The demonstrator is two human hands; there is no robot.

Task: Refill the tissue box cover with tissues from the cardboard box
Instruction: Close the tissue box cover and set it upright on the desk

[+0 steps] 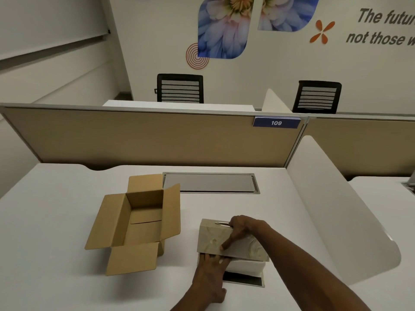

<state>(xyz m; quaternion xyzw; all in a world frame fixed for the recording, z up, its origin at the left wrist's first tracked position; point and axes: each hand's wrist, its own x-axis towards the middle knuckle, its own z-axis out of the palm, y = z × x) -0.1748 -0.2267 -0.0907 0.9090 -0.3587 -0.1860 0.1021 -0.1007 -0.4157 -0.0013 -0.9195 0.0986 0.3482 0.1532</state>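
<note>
**Both hands on tissue cover, cardboard box open and empty beside it**

Left side of white desk [56, 221]: open brown corrugated cardboard box [137, 221], all four flaps splayed outward, inside bare as far as visible. It stands apart from the cover, to its left.

Behind, centre: grey rectangular cable hatch [210, 183] set flush in the desk, closed.

Centre-right, near edge: beige marbled rectangular tissue box cover [215, 240], tilted, near side lifted off a white stack of tissues [246, 265] showing beneath it. A slot with a metallic rim shows on its top. Dark flat base plate [244, 279] lies on the desk just under the stack, on the near side.

Left hand [210, 277]: palm down, fingers spread flat, fingertips pressed against the tissue stack at the cover's lower edge; not closed round anything.

Right hand [239, 227]: clamped over the top right of the cover, thumb down the near face, fingers over the far side, out of view.

Right: white curved desk divider [336, 221]. Background: tan partition panel [146, 140] with blue "109" tag [276, 122], two black mesh office chairs [180, 88] beyond.
</note>
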